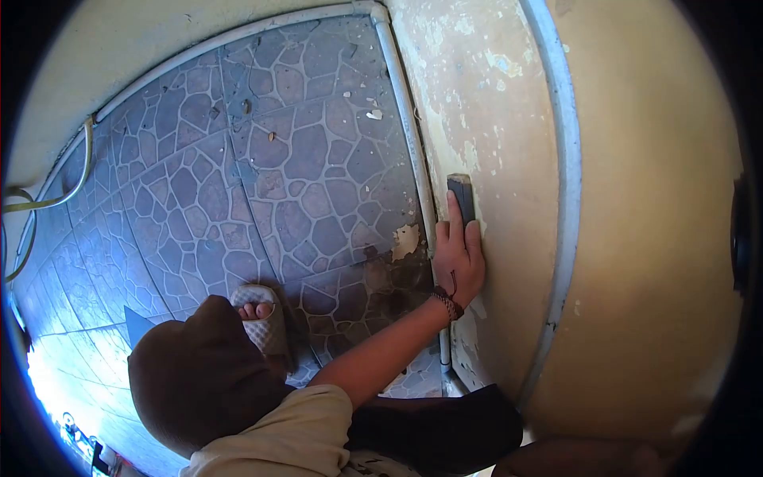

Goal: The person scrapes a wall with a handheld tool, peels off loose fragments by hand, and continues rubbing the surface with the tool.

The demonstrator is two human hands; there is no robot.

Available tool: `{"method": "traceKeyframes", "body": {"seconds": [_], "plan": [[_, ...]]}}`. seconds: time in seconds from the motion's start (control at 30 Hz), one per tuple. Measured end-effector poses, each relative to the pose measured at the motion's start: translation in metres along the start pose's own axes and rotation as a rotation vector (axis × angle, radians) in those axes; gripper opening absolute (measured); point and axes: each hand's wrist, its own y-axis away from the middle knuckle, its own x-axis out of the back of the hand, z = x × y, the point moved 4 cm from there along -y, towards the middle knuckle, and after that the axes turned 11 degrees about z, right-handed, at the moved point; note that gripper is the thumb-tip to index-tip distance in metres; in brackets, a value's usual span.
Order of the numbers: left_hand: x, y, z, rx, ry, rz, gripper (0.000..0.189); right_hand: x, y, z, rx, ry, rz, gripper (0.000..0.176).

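My left hand (459,266) is against the peeling wall, closed round a dark, narrow block (460,199) with a pale, rough far end. One finger lies stretched along the block, and the thumb is on its right side. The block rests against the wall (497,151), where patches of paint have flaked off. A dark braided band (447,303) circles my left wrist. My right hand does not show in the view.
A pale pipe (406,119) runs along the wall's foot, and another (566,159) crosses the wall. Paint flakes (374,114) lie on the stone-patterned floor (302,151). My sandalled foot (262,318) and covered knee (199,374) are at lower left. A hose (75,191) hangs far left.
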Motion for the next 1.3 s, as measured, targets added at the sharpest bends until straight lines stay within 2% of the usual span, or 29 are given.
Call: {"method": "traceKeyframes", "body": {"seconds": [0.07,0.27,0.37,0.57,0.67,0.7,0.77,0.87,0.9,0.97,1.07,1.13,1.2,1.3], "plan": [[0.003,0.008,0.003,0.075,-0.045,-0.054,0.061,0.001,0.0,0.001,0.003,-0.009,-0.003,0.009],[0.009,0.061,-0.03,0.042,-0.009,-0.151,0.063,0.008,-0.002,0.001,0.011,-0.021,-0.049,0.009],[0.011,0.077,-0.046,0.103,-0.096,-0.223,0.065,0.012,-0.003,0.0,0.018,-0.026,-0.061,0.009],[0.013,0.094,-0.068,0.14,-0.088,-0.178,0.063,0.013,0.0,0.0,0.014,-0.055,-0.101,0.009],[0.021,0.12,-0.059,0.142,-0.06,-0.204,0.061,0.009,0.007,-0.005,0.002,-0.08,-0.11,0.009],[0.019,0.122,-0.059,0.119,-0.069,-0.155,0.061,0.007,0.007,-0.003,0.004,-0.083,-0.134,0.009],[0.01,0.11,-0.055,0.07,-0.086,-0.051,0.061,0.007,0.01,-0.004,-0.026,-0.127,-0.146,0.01],[-0.001,0.05,-0.064,0.116,-0.092,-0.134,0.061,0.01,0.004,0.002,-0.064,-0.165,-0.12,0.011],[0.002,0.043,-0.065,0.078,-0.114,-0.149,0.061,0.008,0.004,0.0,-0.076,-0.15,-0.118,0.011],[0.011,0.046,-0.069,0.019,-0.176,-0.189,0.061,0.008,0.004,-0.004,-0.079,-0.137,-0.139,0.011],[0.028,0.114,-0.075,-0.026,-0.103,-0.25,0.061,0.004,0.004,-0.003,-0.063,-0.137,-0.116,0.012],[0.035,0.126,-0.071,-0.03,-0.09,-0.299,0.062,0.007,0.003,-0.003,-0.078,-0.108,-0.083,0.013],[0.034,0.12,-0.072,-0.019,-0.07,-0.334,0.063,0.014,0.001,0.0,-0.058,-0.054,-0.059,0.014],[0.024,0.075,-0.075,0.097,-0.069,-0.346,0.062,0.018,0.003,-0.001,-0.067,-0.079,-0.061,0.014]]}}
